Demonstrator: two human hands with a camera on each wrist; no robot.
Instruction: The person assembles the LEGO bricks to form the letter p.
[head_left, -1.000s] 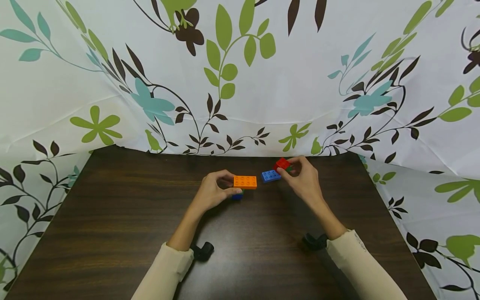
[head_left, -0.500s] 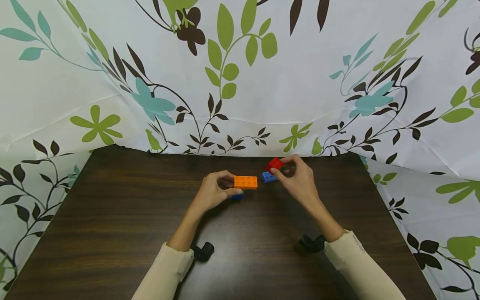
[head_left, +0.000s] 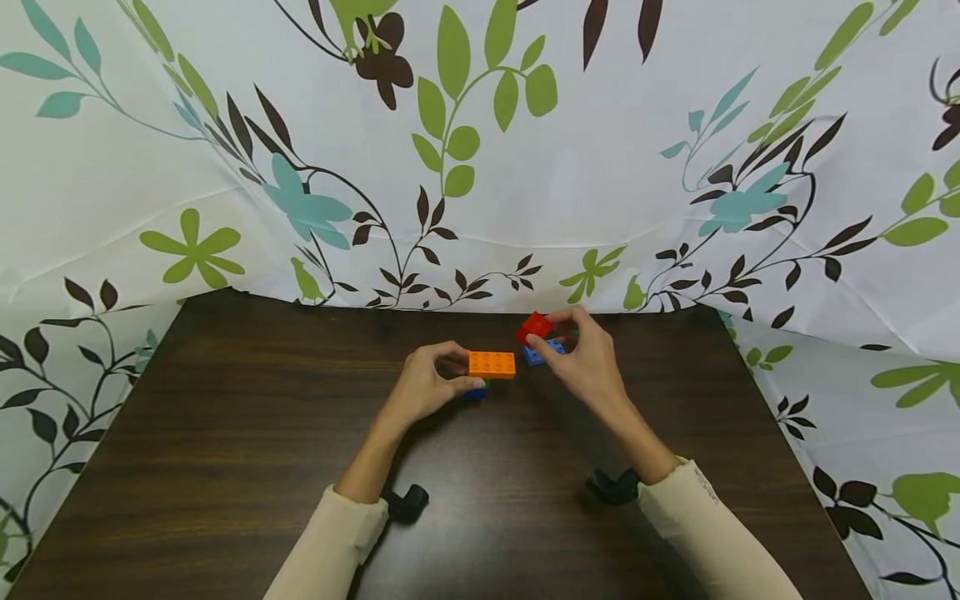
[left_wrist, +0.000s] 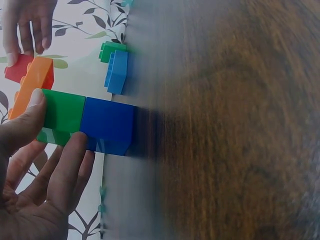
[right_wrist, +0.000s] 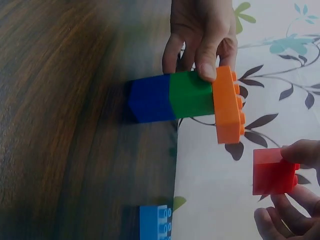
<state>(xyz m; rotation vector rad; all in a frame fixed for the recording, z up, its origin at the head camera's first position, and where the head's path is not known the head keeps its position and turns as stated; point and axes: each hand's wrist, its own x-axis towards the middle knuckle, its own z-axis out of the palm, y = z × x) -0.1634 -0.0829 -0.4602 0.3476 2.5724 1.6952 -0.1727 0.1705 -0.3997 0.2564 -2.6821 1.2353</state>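
My left hand (head_left: 429, 385) grips a stack of toy building bricks near its top, thumb and fingers on the green brick (left_wrist: 64, 110). Below that is a dark blue brick (left_wrist: 109, 122), which appears to stand on the table. An orange brick (head_left: 491, 365) lies across the top, overhanging to the right, studs up. Between thumb and fingers, my right hand (head_left: 592, 358) pinches a small red brick (right_wrist: 272, 172). It is held up right of the orange brick, with a gap between them.
On the dark wooden table (head_left: 262, 433), a light blue brick (left_wrist: 118, 72) lies behind and right of the stack. Close to it sits another green brick (left_wrist: 114, 49). A leaf-patterned cloth (head_left: 570, 167) hangs along the table's back edge.
My right hand has moved left with the red brick, from beyond the light blue brick to nearer the orange one. The left hand and its stack have stayed still.
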